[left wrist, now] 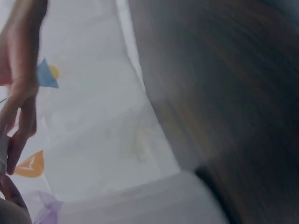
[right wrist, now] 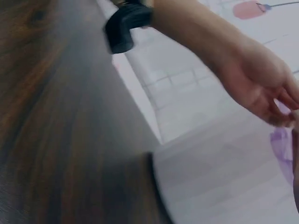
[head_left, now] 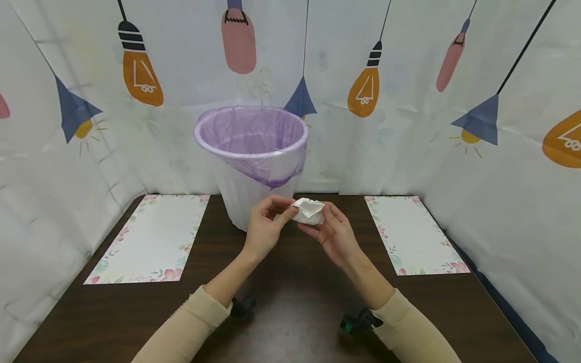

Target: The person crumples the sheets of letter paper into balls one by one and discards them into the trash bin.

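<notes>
Crumpled paper ball (head_left: 308,210) held in both hands above the dark counter (head_left: 290,302), just in front of the bin.

Pinched on its left side by the left hand (head_left: 265,228), thumb and curled fingertips closed on it; cradled from the right and below by the right hand (head_left: 334,233), fingers bent round it. Kept clear of the counter, near the front wall of the white bin (head_left: 245,196). Lined with a purple bag (head_left: 254,132) folded over the rim, mouth open, rim higher than the paper. Flanked by two floral-edged placemats, one at left (head_left: 147,239), one at right (head_left: 410,234), both lying flat and well apart from the hands. Left bare between and before them: a wide strip of dark wood. Closed in by a lamp-printed curtain (head_left: 408,75) at back and sides. Blurred in both wrist views, grip not readable there.
</notes>
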A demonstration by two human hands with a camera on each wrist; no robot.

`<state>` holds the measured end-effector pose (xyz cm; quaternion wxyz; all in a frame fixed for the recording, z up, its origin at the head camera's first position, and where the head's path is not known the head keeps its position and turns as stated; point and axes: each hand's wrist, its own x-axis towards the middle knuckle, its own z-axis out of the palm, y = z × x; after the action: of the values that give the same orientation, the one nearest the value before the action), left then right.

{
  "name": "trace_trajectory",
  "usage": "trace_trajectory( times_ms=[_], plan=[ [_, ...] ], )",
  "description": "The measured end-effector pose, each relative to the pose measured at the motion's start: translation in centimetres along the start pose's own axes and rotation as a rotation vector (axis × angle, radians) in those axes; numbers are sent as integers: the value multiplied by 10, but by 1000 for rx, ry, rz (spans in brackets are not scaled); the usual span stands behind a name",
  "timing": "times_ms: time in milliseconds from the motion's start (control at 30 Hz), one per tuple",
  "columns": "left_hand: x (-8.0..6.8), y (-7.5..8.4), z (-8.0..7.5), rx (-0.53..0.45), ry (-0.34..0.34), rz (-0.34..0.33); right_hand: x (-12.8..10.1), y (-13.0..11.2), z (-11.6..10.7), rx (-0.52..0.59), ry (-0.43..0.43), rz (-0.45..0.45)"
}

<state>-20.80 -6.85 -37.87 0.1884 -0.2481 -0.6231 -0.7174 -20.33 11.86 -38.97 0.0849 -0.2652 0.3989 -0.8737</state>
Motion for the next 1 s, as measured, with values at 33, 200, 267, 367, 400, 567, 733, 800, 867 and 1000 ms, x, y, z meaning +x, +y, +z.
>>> trace_trajectory(
  times_ms=[33,200,267,367,400,567,733,800,867,1000],
  plan=[
    [-1,0,0,55,-5,52,1,-2,0,-13,-16,-8],
    [-3,8,4,266,21,197,5,-7,-3,-108,-48,-79],
    [-3,11,5,339,27,208,5,-7,-6,-153,-31,-115],
    [-7,16,7,380,-20,139,5,-4,-10,-240,16,-181],
    [-9,17,7,370,-41,103,5,-4,-12,-272,29,-197],
    [-13,18,9,243,-48,-90,6,-1,-15,-461,49,-252],
    [-12,16,8,131,30,-148,7,0,-11,-581,-2,-326],
    [-12,15,7,107,40,-143,9,1,-10,-579,-4,-329],
    [-13,13,6,100,38,-129,10,1,-9,-563,16,-310],
    [-16,8,4,93,18,-101,11,0,-8,-521,72,-253]
  ],
)
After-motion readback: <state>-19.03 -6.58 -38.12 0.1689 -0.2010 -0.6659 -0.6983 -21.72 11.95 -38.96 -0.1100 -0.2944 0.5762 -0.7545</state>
